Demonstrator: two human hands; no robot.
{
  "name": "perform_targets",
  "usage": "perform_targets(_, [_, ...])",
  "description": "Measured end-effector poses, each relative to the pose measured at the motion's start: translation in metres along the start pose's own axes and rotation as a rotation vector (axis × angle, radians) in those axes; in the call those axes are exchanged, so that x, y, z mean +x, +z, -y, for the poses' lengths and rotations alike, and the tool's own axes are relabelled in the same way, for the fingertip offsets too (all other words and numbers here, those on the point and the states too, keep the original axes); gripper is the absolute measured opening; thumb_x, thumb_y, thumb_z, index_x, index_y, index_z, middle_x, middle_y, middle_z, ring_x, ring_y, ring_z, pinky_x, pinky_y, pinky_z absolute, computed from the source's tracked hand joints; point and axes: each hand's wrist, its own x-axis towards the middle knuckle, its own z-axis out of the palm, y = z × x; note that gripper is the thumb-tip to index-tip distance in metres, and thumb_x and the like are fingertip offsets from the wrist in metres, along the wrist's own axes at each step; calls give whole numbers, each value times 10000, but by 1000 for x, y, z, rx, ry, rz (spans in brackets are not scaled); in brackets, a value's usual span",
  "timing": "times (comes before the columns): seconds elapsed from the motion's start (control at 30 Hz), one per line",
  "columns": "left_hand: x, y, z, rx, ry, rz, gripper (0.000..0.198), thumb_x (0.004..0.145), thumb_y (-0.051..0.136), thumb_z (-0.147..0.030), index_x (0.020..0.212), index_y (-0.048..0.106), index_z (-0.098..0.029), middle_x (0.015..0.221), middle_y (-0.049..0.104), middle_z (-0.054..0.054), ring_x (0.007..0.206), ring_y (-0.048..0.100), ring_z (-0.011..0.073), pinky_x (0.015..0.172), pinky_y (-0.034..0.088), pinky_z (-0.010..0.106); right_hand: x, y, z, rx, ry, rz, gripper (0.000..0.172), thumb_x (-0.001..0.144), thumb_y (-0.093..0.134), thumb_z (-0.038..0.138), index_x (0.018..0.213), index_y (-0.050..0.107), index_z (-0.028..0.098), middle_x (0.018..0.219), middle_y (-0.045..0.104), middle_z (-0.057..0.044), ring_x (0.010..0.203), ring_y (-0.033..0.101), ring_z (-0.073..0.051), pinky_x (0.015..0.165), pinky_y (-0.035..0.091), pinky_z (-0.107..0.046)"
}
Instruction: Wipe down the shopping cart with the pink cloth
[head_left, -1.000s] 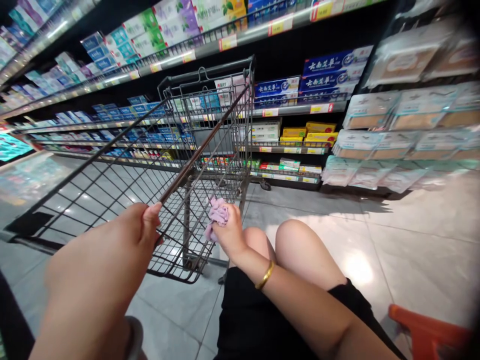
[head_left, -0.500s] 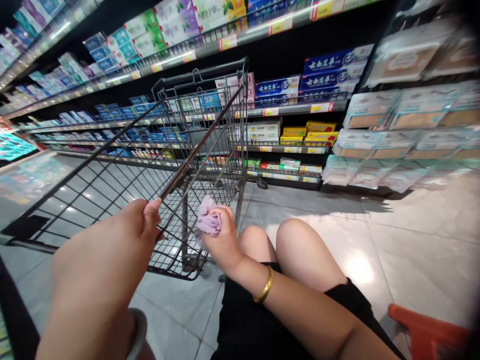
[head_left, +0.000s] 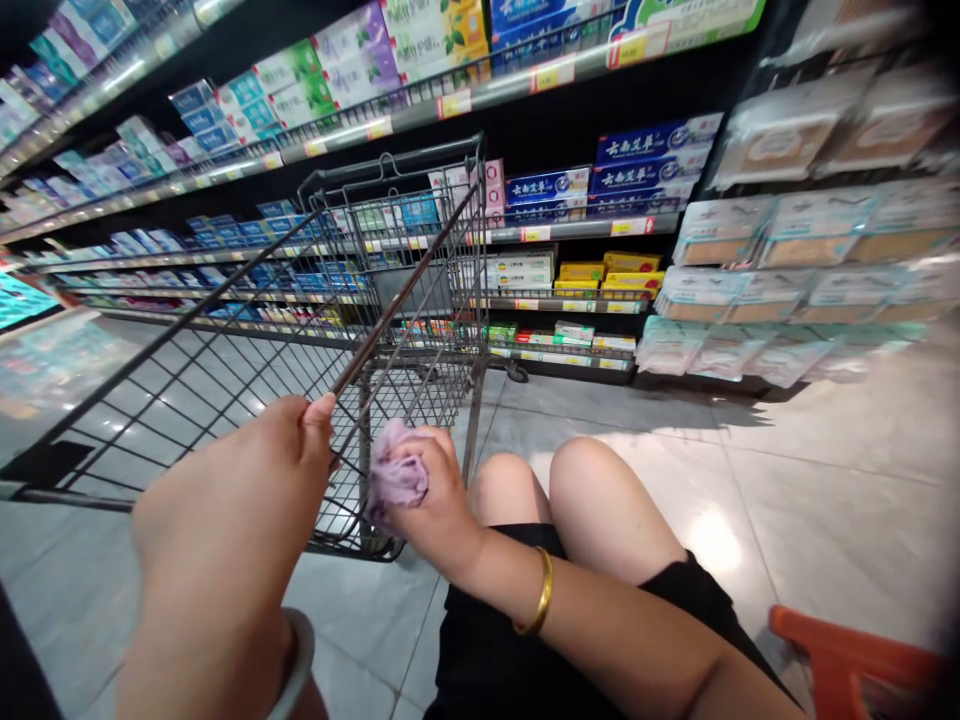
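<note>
An empty wire shopping cart (head_left: 247, 350) stands tilted in front of me in a store aisle. My left hand (head_left: 262, 470) is closed round the cart's top rim bar near its corner. My right hand (head_left: 427, 490) is closed on a crumpled lilac cloth (head_left: 395, 473) and presses it against the cart's wire side by the corner post. A gold bangle sits on my right wrist. My bare knees (head_left: 570, 490) show just right of the cart.
Shelves of boxed toothpaste (head_left: 645, 160) and other packets run behind the cart. Hanging packs (head_left: 810, 230) fill the right side. Glossy grey floor tiles (head_left: 825, 480) spread to the right. An orange plastic object (head_left: 855, 665) sits at the lower right.
My right hand with the cloth has slid left and slightly down along the cart's wire side. The cart has shifted a little left. My left hand keeps its grip.
</note>
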Motion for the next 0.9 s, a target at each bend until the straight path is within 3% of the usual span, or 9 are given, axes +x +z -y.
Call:
perform_targets(0.1, [2, 0, 5, -45, -10, 29, 557, 921, 124, -626, 819, 571, -308, 681, 609, 104, 559, 497, 260, 560, 245, 352, -3, -2, 12, 13, -161, 137, 370, 731, 774, 216, 1061, 613, 257, 1155, 546, -65, 1160, 596, -203, 986, 546, -333])
perform_targets(0.23, [6, 6, 28, -134, 131, 89, 478, 881, 273, -661, 885, 619, -330, 784, 692, 105, 657, 593, 310, 575, 279, 360, -6, -5, -5, -46, -80, 24, 348, 725, 724, 178, 1042, 593, 240, 1112, 534, -72, 1071, 612, -201, 925, 572, -349])
perform_targets(0.33, [7, 16, 55, -91, 232, 13, 471, 834, 374, -714, 974, 653, -362, 763, 697, 104, 667, 606, 339, 576, 309, 371, 0, -5, 6, -17, -74, 25, 363, 726, 733, 182, 1055, 594, 245, 1115, 544, -70, 1085, 612, -197, 948, 564, -349])
perform_targets(0.43, [5, 24, 78, -92, 392, -101, 445, 832, 426, -718, 835, 632, -323, 727, 676, 89, 724, 619, 328, 648, 386, 401, 6, -4, 26, 24, -204, 169, 389, 754, 769, 249, 1097, 588, 273, 1151, 562, -67, 1191, 580, -203, 1010, 539, -346])
perform_targets(0.5, [2, 26, 85, -145, 436, -111, 448, 850, 406, -707, 717, 567, -311, 691, 648, 77, 715, 611, 310, 662, 395, 404, 4, -3, 24, 22, -227, 238, 396, 754, 773, 269, 1103, 586, 282, 1170, 564, -68, 1196, 577, -205, 1006, 538, -345])
perform_targets(0.6, [-3, 30, 83, -209, 375, -95, 457, 887, 335, -666, 636, 471, -309, 634, 588, 62, 635, 552, 275, 600, 336, 383, -7, -2, -2, -7, -103, 190, 449, 664, 779, 217, 1069, 587, 253, 1163, 553, -74, 1128, 598, -221, 967, 551, -367])
perform_targets(0.73, [-10, 38, 71, -159, 220, -252, 460, 891, 370, -606, 576, 403, -272, 592, 528, 54, 609, 482, 237, 568, 238, 342, -16, -3, -11, -37, 61, 70, 408, 643, 683, 118, 1021, 594, 240, 1119, 543, -65, 1089, 606, -218, 952, 552, -379])
perform_targets(0.8, [-13, 40, 64, -148, 144, -312, 452, 890, 412, -576, 561, 397, -266, 590, 513, 56, 630, 483, 233, 571, 224, 335, -15, -3, 8, -12, -2, 100, 406, 676, 721, 148, 1047, 598, 260, 1124, 551, -62, 1128, 601, -221, 981, 547, -382])
perform_targets(0.9, [-20, 36, 52, -138, 90, -289, 458, 914, 370, -562, 566, 464, -278, 637, 535, 85, 703, 515, 257, 600, 254, 351, -12, -3, 29, 20, -191, 207, 402, 744, 768, 229, 1099, 590, 288, 1157, 552, -67, 1167, 593, -216, 994, 548, -370])
